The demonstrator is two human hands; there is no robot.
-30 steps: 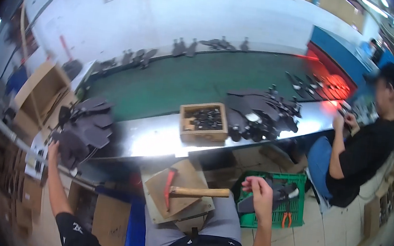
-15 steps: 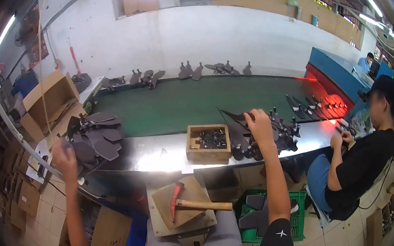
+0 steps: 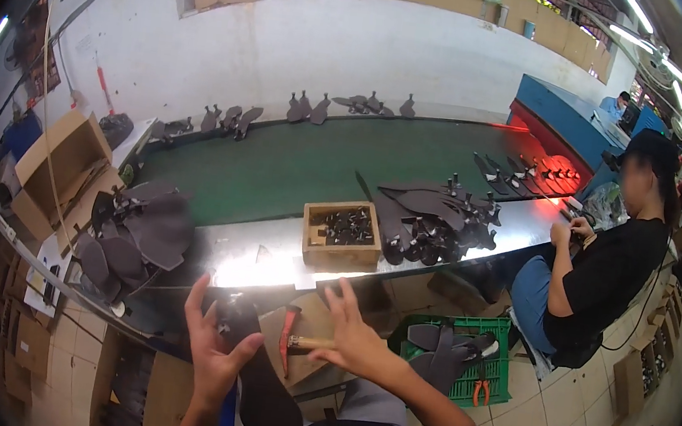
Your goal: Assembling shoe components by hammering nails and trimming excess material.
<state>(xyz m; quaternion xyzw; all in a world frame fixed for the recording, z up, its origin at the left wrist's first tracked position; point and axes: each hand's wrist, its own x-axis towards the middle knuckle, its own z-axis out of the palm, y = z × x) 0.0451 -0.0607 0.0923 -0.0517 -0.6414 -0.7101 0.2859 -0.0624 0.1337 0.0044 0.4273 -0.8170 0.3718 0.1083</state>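
My left hand [image 3: 215, 354] holds one end of a dark grey insole [image 3: 269, 403], which slants down toward my lap. A small dark piece with a shiny spot shows at the held end, blurred. My right hand [image 3: 360, 341] is spread, with thumb and fingers apart, over the wooden handle of a hammer [image 3: 289, 337]. Whether it touches the handle cannot be made out. The red hammer head rests on a wooden block [image 3: 314, 378] at my lap. Ahead, a wooden box [image 3: 340, 255] contains many small black, peg-like pieces.
Dark insoles lie in a left pile [image 3: 146, 229] and a right pile [image 3: 441, 216], beside a green conveyor belt [image 3: 278, 172]. A green crate [image 3: 499, 374] holds more insoles and orange-handled pliers [image 3: 481, 391]. A co-worker [image 3: 612, 269] sits at the right. Cardboard boxes [image 3: 64, 169] stand left.
My right hand has left the right pile and come down over the hammer. My left hand has moved from the left pile to beside the block, with an insole in it. The view has shifted slightly.
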